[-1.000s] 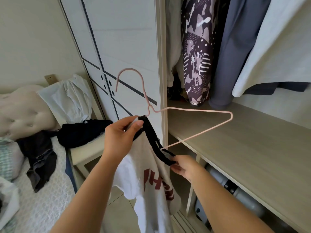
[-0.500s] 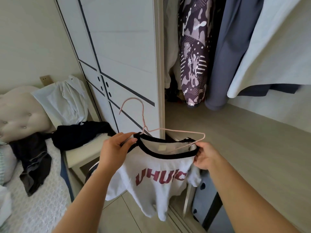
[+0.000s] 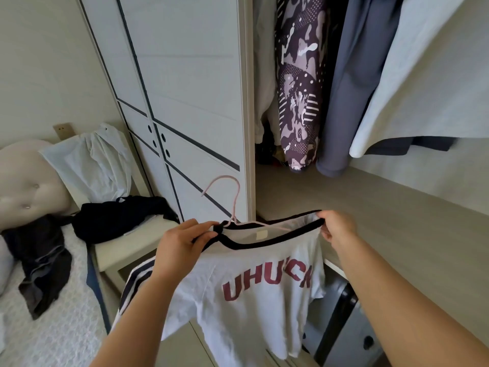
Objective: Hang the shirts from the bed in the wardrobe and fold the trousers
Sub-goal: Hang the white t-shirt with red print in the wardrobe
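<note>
A white T-shirt with red letters and a black collar hangs in front of me. My left hand pinches the collar at its left end, beside the neck of a pink wire hanger. My right hand grips the collar at its right end. The hanger's hook stands up above the collar, and its arms lie inside the neck opening. The open wardrobe is right behind the shirt. On the bed at the left lies a dark garment.
Several garments hang in the wardrobe above a wooden shelf. The white sliding door stands to the left. A black garment lies on a bedside table, a white cloth behind it. Dark bins sit under the shelf.
The hanger went from above the collar down into the neck opening. My right hand moved from the collar's lower edge to its right end, stretching the shirt wide so it faces me.
</note>
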Available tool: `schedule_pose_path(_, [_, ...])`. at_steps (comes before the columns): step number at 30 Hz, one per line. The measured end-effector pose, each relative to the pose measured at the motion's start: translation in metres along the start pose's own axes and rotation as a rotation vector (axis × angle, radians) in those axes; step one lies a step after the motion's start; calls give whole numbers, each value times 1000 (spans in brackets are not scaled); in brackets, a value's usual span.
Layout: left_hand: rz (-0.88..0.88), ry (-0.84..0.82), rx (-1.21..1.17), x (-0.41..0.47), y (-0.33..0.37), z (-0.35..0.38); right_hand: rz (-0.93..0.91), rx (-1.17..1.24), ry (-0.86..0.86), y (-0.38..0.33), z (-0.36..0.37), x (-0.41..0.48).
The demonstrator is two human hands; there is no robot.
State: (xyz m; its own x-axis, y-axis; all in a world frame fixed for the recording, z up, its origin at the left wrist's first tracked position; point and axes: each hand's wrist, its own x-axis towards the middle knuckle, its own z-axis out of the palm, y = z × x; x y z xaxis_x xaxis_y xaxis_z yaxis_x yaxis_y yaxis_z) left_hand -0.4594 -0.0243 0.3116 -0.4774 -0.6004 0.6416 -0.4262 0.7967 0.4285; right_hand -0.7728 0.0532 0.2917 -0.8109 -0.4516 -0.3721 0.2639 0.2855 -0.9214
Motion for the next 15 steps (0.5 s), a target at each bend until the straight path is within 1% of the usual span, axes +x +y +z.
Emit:
schedule_pose_path(2, [-12, 3, 21, 2, 4, 2, -290, -277, 60, -3, 0, -5])
schedule_pose_path(3, [-36, 19, 23, 4, 7, 4, -407, -370, 80, -5, 1, -10])
schedule_pose_path(5, [-93, 64, 17, 8, 10, 8, -606, -482, 71, -10, 2, -18])
schedule_pose_path(7, [-120, 90, 3, 11, 13, 12, -771, -539, 11, -12, 4, -24])
schedule_pose_path(10, [-203, 118, -33, 13, 16, 18, -908, -519, -49, -9, 6, -31])
schedule_pose_path(12, [-267, 126, -70, 16, 19, 22, -912, -478, -79, -8, 8, -36])
schedule_pose_path(13, [-277, 128, -70, 18, 20, 23, -915, -483, -78, -9, 9, -39])
schedule_pose_path(15, [-268, 128, -22, 20, 20, 26, -981, -549, -34, -10, 11, -44])
